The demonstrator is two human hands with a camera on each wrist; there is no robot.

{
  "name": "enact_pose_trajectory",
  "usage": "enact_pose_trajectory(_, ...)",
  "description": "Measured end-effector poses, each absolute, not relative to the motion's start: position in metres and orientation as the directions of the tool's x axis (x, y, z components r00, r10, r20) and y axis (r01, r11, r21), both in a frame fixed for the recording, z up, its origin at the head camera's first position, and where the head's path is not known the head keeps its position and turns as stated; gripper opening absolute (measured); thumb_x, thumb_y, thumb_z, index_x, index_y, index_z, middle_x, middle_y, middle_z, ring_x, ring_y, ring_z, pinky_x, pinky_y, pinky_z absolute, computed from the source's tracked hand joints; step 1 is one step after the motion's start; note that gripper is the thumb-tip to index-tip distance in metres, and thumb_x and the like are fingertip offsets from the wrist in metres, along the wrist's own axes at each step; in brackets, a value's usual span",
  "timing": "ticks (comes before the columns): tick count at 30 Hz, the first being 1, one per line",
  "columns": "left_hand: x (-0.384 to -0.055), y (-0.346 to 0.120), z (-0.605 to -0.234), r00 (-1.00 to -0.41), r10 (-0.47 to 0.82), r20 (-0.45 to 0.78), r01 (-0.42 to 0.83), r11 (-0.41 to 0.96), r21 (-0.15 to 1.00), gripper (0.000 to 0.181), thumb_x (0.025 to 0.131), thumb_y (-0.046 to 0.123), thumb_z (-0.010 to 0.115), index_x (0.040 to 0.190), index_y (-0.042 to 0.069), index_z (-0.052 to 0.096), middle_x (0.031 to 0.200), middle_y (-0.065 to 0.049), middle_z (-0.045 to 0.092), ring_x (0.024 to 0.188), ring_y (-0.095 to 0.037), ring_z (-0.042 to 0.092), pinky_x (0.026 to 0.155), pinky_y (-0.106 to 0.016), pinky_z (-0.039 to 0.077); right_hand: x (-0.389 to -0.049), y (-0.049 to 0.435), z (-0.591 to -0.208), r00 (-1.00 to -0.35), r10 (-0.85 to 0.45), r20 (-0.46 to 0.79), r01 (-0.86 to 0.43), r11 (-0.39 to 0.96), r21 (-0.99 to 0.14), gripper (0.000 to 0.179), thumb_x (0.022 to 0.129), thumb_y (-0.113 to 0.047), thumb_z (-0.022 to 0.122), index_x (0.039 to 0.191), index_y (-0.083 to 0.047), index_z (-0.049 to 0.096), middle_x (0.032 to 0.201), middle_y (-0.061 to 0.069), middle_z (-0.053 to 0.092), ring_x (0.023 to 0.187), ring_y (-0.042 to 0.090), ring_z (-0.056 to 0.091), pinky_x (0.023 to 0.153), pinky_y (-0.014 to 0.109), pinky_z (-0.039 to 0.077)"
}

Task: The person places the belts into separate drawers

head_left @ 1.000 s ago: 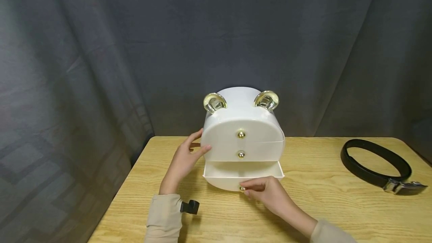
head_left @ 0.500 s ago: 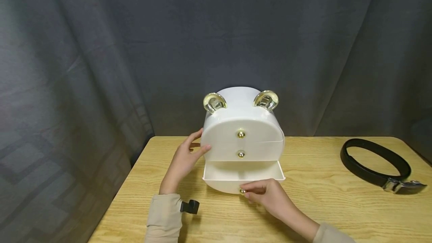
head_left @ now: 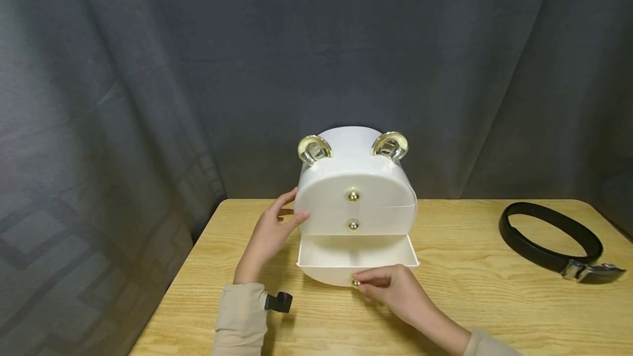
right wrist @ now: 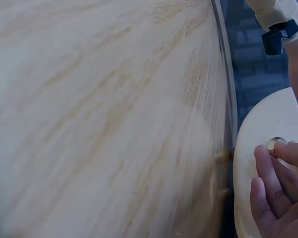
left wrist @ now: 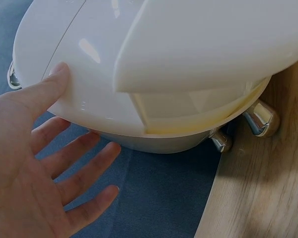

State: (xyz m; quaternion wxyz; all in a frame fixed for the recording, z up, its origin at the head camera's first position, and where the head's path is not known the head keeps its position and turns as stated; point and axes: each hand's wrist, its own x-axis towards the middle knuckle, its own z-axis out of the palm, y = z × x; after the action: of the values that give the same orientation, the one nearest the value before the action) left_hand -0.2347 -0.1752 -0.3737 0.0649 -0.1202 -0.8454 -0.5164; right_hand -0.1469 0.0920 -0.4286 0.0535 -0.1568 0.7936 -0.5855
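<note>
The right hand (head_left: pixel 390 290) pinches the gold knob (head_left: pixel 356 283) of the bottom drawer (head_left: pixel 323 275), which juts out from the white cabinet (head_left: pixel 352 153) (a pair of gold ears (head_left: pixel 390 148) on its top) standing on the desk (head_left: pixel 470 301). The left hand (head_left: pixel 267 238) is spread at the cabinet's left side, fingers fairly straight and thumb touching it. Well apart, toward the desk's right edge, a black belt (head_left: pixel 534 254) lies in a loop, buckle (head_left: pixel 573 272) on the near side

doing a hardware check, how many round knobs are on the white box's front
3: the top knob, the middle knob below it, and the bottom knob on the open drawer, pinched by the right hand.
</note>
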Motion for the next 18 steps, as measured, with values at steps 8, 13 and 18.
enact_pose_trajectory(8,-0.2349,-0.1751,-0.3736,-0.963,0.142,0.229,0.268,0.436,0.859,0.063,0.090,0.047,0.071,0.147,0.032,0.047,0.143,0.000,0.051,0.116,-0.029,0.057,0.089,-0.047,0.051,-0.1450,0.0927,-0.4290,-0.945,-0.313,0.095,-0.183,0.265,-0.947,0.019,0.085,0.001,0.074,0.104,0.001,0.076,0.102,0.017,0.073,0.077,0.026,0.072,0.067,0.030,0.058)
enact_pose_trajectory(13,-0.2347,-0.1750,-0.3735,-0.963,0.139,0.229,0.267,0.436,0.860,0.064,0.090,0.046,0.071,0.147,0.031,0.048,0.143,-0.001,0.051,0.115,-0.028,0.057,0.089,-0.046,0.051,-0.1430,0.0930,-0.4290,-0.943,-0.321,0.086,-0.173,0.254,-0.952,0.019,0.086,0.001,0.074,0.104,0.002,0.076,0.101,0.017,0.073,0.076,0.025,0.071,0.067,0.030,0.058)
enact_pose_trajectory(18,-0.2343,-0.1748,-0.3731,-0.965,0.140,0.223,0.262,0.435,0.862,0.063,0.090,0.046,0.071,0.147,0.032,0.048,0.142,0.000,0.051,0.115,-0.027,0.057,0.089,-0.046,0.051,-0.1414,0.0934,-0.4297,-0.943,-0.320,0.087,-0.176,0.260,-0.949,0.019,0.086,-0.001,0.075,0.104,0.001,0.076,0.101,0.016,0.073,0.077,0.023,0.071,0.067,0.029,0.058)
